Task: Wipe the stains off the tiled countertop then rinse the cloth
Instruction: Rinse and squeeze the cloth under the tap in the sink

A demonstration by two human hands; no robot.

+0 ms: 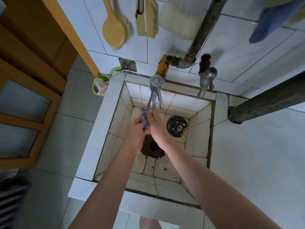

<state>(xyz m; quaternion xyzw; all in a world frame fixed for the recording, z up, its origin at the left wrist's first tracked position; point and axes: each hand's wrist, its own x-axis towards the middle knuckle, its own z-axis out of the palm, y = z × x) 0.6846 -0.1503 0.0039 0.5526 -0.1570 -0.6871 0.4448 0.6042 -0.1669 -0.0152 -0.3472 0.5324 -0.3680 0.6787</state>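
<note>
Both my hands are inside the tiled sink [115,123], just under the spout of the chrome faucet [154,93]. A small blue-and-white cloth [145,115] is bunched between them. My left hand [136,129] grips the cloth from the left with curled fingers. From the right, my right hand [156,126] presses against the cloth, fingers closed over it. Most of the cloth is hidden between my palms. The white tiled countertop [257,162] spreads to the right of the sink.
A dark open drain hole [153,146] lies below my hands, and a round bear-print drain cover [177,126] rests on the sink floor to the right. A second old tap [206,81] stands on the back rim. A green cup [100,86] hangs at the sink's left corner.
</note>
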